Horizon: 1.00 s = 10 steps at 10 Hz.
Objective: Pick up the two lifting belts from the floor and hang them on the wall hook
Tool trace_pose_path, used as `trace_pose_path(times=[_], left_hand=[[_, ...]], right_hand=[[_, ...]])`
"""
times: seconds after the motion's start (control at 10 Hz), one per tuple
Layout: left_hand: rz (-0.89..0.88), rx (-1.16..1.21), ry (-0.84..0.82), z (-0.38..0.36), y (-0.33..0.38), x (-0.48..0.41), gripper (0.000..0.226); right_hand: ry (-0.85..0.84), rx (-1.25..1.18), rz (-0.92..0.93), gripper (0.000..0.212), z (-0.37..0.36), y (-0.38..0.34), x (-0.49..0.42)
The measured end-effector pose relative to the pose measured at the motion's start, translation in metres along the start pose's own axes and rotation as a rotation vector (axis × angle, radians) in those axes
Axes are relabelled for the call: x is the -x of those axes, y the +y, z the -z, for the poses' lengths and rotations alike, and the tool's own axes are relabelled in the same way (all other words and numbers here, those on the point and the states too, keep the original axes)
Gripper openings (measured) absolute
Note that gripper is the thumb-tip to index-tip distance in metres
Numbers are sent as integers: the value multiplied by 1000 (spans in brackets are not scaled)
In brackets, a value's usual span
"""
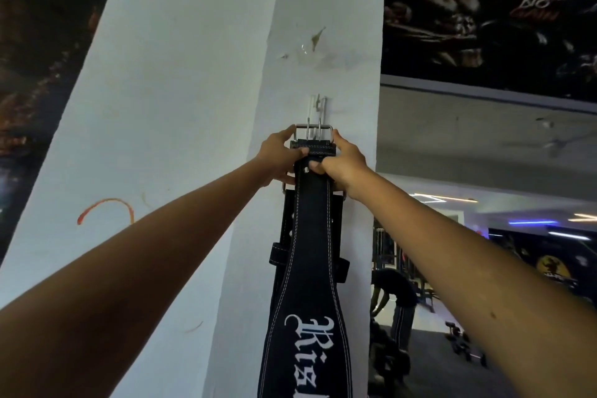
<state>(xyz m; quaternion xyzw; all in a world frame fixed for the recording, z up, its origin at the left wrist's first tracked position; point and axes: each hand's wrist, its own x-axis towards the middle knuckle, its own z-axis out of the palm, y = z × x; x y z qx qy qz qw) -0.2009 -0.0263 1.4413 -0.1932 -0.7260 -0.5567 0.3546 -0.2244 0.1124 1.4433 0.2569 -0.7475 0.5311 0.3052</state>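
A black lifting belt (307, 268) with white stitching and white lettering hangs down the white pillar, its steel buckle (313, 132) raised just below the small metal wall hook (319, 105). My left hand (277, 152) grips the belt's top at the left of the buckle. My right hand (342, 161) grips it at the right, thumb pressed on the strap. A second black belt (337, 213) lies behind the first against the pillar, mostly hidden; what holds it up cannot be seen.
The white pillar (193, 107) fills the middle of the view. Dark posters (484, 10) hang on both sides. To the right, a person (397, 300) bends over on the gym floor near dumbbells (458, 339).
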Motion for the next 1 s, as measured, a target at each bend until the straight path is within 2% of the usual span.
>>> trace_pose_path(times=[0.1,0.2,0.3,0.4,0.5,0.6,0.8,0.9,1.0], left_hand=[[45,-14,-23,3,-2,-6,61],[56,-52,-22,-1,0,-6,42],[30,-100,28,-8,1,1,35],[-18,-165,146,-12,-4,15,42],[-41,-170,229,-12,-19,29,47],[-72,-206,239,-15,-39,51,41],[-242,-407,305,-19,-75,88,37],[-288,-445,289,-19,-88,103,32],[-328,-368,298,-17,-102,116,30]], right_hand=[[-5,35,-52,92,-2,-6,-3],[-11,40,-63,74,1,-6,2],[24,58,-31,71,1,1,8],[105,154,46,76,-5,5,18],[252,287,141,48,-18,15,33],[341,389,169,45,-25,39,54],[337,401,271,48,-25,67,94],[336,379,323,48,-23,69,110],[350,390,371,45,-27,72,125]])
